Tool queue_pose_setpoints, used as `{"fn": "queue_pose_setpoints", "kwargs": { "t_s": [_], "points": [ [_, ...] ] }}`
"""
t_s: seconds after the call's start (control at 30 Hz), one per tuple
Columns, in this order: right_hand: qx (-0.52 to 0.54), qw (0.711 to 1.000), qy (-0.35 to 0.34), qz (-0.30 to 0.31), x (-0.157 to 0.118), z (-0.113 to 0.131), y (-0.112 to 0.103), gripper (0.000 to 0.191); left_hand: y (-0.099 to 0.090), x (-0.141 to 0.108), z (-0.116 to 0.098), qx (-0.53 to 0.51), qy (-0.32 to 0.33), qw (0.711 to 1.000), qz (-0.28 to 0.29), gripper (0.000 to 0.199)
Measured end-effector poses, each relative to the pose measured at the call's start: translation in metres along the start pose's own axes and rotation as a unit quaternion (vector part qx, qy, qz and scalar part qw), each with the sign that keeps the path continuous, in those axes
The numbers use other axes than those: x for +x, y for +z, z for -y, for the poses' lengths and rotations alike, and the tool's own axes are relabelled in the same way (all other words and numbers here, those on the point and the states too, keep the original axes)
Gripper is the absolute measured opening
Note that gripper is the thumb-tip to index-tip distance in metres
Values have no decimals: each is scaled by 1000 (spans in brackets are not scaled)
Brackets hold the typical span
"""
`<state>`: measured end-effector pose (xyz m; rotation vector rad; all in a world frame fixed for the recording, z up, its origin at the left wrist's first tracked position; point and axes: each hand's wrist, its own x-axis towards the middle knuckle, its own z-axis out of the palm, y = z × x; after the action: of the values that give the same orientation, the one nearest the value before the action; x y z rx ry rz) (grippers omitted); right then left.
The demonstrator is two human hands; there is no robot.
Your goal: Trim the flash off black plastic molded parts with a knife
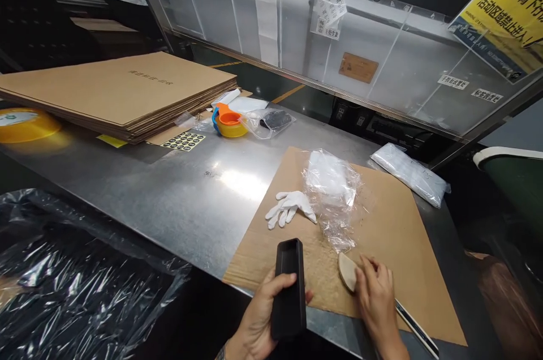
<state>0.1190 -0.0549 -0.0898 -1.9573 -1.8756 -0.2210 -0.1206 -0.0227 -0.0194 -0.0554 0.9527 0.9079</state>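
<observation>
The left hand [257, 317] holds a black box [292, 315] above the counter's [199, 207] front edge, thumb over the top and fingers beneath, probably to leave its hollow side facing up. The right hand [379, 300] pinches a beige pad [348, 272] at one side, near that same edge, seemingly to leave most of its face free. The cardboard sheet [394, 224] beneath likely shields the counter; a white glove [291, 207] and clear wrap [335, 179] lie farther back on it.

The metal table [182, 193] bears a cardboard stack [102, 88], a yellow tape roll [31, 131] and a flat cardboard sheet [390, 230].
</observation>
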Motion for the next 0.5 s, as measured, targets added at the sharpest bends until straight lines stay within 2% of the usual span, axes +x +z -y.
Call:
{"fn": "queue_pose_setpoints", "kwargs": {
  "t_s": [0.1, 0.23, 0.3, 0.4, 0.5],
  "points": [
    [-41, 998, 42, 1, -12, -26, -15, 50, 0, -4, 0, -35, -19, 999, 33, 27],
    [-49, 993, 86, 65, -34, -61, -29, 59, 2, -8, 1, -15, -6, 997, 74, 24],
    [-31, 991, 96, 84, -42, -70, -32, 60, 1, -7, 2, -24, -24, 996, 84, 31],
    [12, 986, 140, 88, -49, -55, -42, 51, 1, -6, 3, -40, -43, 995, 85, 45],
    [137, 966, 187, 115, -53, -3, -57, 41, 3, -7, 3, -43, -33, 996, 71, 47]
  ]
}}
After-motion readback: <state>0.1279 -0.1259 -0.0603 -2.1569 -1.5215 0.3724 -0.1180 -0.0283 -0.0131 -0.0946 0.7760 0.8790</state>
